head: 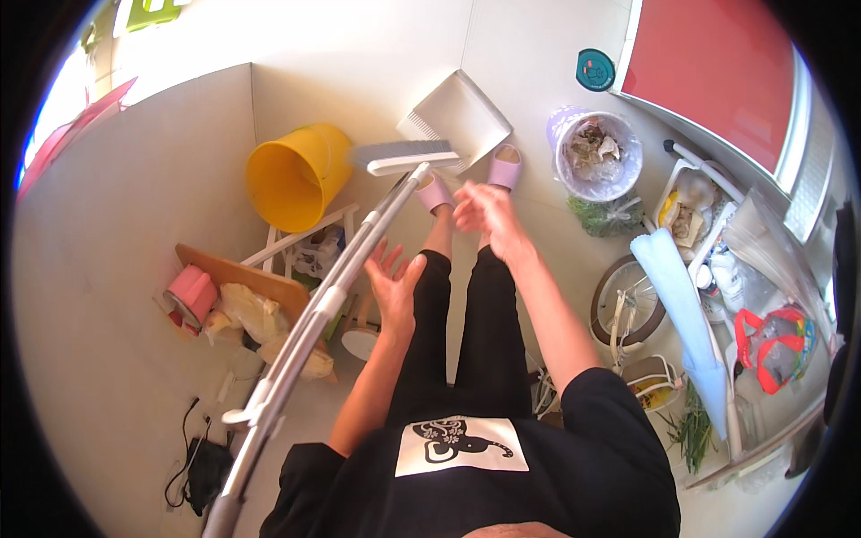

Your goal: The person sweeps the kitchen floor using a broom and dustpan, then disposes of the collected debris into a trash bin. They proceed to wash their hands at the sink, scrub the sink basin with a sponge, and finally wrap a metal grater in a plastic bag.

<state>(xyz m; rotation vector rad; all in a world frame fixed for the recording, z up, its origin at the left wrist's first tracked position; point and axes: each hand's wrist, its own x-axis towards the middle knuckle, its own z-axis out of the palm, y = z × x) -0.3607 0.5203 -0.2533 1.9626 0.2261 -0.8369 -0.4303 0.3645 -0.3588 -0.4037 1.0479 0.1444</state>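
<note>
A long-handled broom stands beside my legs, its white head [414, 163] with grey bristles in front of my slippers. The metal handles [329, 302] run side by side down toward the lower left. My left hand [395, 292] is just right of these handles, fingers spread and palm turned toward them. It grips nothing; whether a fingertip touches the handle, I cannot tell. Over my shins is my right hand [494, 218], slightly blurred, fingers loosely bent and apart with nothing in them. Behind the broom head, a white dustpan [464, 111] with a toothed edge rests on the floor.
A yellow bucket [296, 178] leans at the left, above a wooden board [249, 269] with bags and a pink container [193, 294]. On the right are a lined trash bin [599, 158], a bicycle wheel [629, 302], a blue cloth [679, 309] and a red-handled bag [773, 346].
</note>
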